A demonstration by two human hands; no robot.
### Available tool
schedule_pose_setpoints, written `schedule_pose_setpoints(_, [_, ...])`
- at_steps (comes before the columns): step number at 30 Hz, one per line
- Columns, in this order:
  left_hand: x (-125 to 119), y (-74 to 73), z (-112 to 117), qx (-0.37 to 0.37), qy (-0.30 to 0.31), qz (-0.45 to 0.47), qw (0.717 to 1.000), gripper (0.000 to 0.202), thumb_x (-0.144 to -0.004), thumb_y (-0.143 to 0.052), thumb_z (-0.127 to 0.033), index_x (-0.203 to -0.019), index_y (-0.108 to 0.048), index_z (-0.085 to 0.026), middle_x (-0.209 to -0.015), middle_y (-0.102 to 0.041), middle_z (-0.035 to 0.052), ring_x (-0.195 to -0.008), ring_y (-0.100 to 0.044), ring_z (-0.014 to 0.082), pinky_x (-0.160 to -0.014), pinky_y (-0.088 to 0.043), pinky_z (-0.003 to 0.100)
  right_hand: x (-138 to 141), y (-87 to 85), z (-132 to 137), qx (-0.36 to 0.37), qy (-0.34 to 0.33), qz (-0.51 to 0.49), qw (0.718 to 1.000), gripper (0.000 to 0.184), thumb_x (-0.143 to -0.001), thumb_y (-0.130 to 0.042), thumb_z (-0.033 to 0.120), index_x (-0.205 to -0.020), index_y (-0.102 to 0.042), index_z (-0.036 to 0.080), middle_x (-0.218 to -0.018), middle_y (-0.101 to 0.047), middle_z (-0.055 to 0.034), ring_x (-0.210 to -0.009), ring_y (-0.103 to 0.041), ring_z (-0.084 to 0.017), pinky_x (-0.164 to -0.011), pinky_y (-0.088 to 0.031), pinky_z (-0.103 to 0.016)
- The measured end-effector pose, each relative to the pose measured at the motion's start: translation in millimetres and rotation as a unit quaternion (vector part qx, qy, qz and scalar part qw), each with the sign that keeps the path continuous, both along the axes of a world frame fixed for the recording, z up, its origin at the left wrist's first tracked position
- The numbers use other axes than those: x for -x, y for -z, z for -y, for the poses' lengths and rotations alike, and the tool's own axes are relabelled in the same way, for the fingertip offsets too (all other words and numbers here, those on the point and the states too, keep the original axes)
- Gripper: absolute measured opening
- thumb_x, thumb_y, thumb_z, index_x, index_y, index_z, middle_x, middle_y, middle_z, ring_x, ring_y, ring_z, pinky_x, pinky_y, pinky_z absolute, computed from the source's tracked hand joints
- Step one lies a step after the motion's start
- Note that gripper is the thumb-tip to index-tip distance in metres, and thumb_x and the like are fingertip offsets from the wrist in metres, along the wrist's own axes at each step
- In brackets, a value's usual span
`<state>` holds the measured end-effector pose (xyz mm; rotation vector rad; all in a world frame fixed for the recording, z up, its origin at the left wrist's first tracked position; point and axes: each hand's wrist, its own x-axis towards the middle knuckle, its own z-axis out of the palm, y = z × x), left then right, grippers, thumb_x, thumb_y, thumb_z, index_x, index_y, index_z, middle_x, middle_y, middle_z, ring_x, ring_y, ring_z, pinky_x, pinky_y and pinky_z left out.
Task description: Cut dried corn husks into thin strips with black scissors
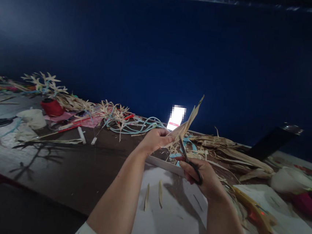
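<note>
My left hand (156, 141) pinches a dry, pale corn husk (190, 121) that points up and to the right. Black-handled scissors (195, 169) are gripped in my right hand (204, 175). Their blades reach up to the lower part of the husk, close to my left fingers; whether they are cutting into it I cannot tell. Below my hands, two narrow cut husk strips (160, 194) lie on a white board (167, 225) with pink handwriting near its front. Husk scraps and blue ribbon pieces (192, 144) are scattered just behind the blades.
A lit phone (176, 119) leans at the back against a dark blue wall. Long dry husks (232, 150) and a yellow glue gun (259, 219) lie to the right. On the left are husk flowers (45, 82), a red thread spool (52, 107), blue cords (144, 126) and second scissors (1, 121).
</note>
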<state>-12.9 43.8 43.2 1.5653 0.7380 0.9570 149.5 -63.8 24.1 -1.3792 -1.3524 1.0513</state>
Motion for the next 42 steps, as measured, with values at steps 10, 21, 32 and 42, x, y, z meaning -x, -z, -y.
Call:
schedule_pose_setpoints(10, [2.1,-1.1,-1.2,-0.009,0.012,-0.014,1.000,0.040,-0.059,-0.063,-0.054,-0.067,-0.056,-0.015,-0.053,-0.041,-0.0032,-0.046,-0.031,0.0056,-0.045,-0.023,0.022,-6.1,-1.5,2.4,0.016,-0.007,0.019,1.000,0.042,-0.074,-0.061,0.041,-0.102,-0.064,0.011,-0.041,-0.045,0.0046,-0.038,-0.036,-0.007,-0.038,-0.024,-0.021])
schedule_pose_setpoints(21, [6.7,-2.0,0.2,0.016,0.070,-0.025,0.997,0.025,-0.065,-0.062,-0.036,-0.077,-0.060,-0.014,-0.066,-0.054,0.0001,-0.055,-0.044,0.0077,-0.052,-0.033,0.020,-7.6,-0.6,0.8,0.020,0.009,0.002,1.000,0.045,-0.072,-0.063,0.042,-0.103,-0.064,0.010,-0.043,-0.046,0.0044,-0.039,-0.037,-0.007,-0.038,-0.024,-0.021])
schedule_pose_setpoints(32, [-3.7,3.9,-1.5,0.006,-0.029,-0.008,1.000,0.028,-0.063,-0.062,-0.041,-0.071,-0.060,-0.014,-0.056,-0.049,-0.0029,-0.046,-0.037,0.0060,-0.047,-0.029,0.020,-3.1,2.8,-4.8,0.012,-0.026,0.002,1.000,0.053,-0.073,-0.061,0.046,-0.113,-0.059,0.011,-0.055,-0.057,-0.0004,-0.050,-0.047,-0.011,-0.048,-0.033,-0.023])
schedule_pose_setpoints(42, [-15.7,1.5,3.3,-0.027,-0.147,0.052,0.987,0.027,-0.068,-0.058,-0.041,-0.066,-0.056,-0.014,-0.052,-0.046,-0.0035,-0.046,-0.038,0.0064,-0.044,-0.029,0.019,9.9,3.8,-5.3,0.010,-0.042,-0.001,0.999,0.056,-0.071,-0.062,0.047,-0.113,-0.059,0.010,-0.060,-0.060,-0.0026,-0.053,-0.051,-0.012,-0.051,-0.039,-0.025])
